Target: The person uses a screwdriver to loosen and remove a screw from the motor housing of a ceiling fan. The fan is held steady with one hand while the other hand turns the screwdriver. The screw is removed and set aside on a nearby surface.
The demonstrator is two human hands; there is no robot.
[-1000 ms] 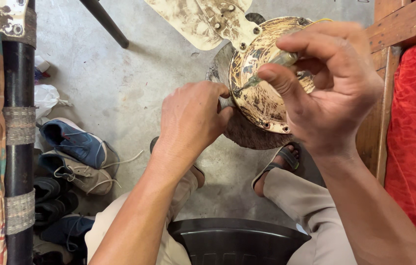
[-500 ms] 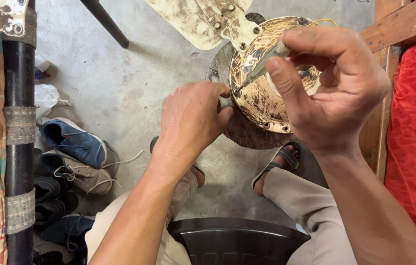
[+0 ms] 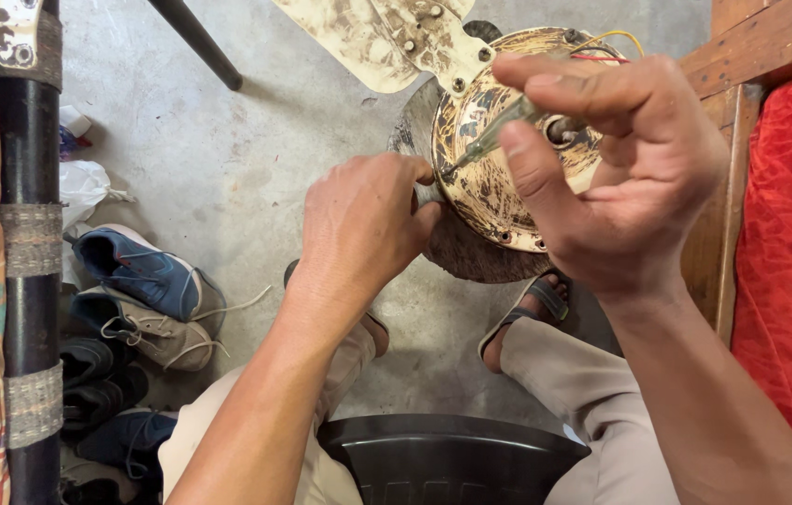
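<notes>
My left hand [image 3: 363, 224] steadies the rusty round metal fan motor housing [image 3: 499, 178]; my right hand [image 3: 620, 168], edged nearer, fingers pinching a thin clear-handled screwdriver [image 3: 489, 140].

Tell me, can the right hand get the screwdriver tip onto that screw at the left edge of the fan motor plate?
Probably yes. The right hand holds the screwdriver slanted down to the motor plate's left edge, nothing between. The left hand grips the rim just beside the tip, close but not covering it.
</notes>
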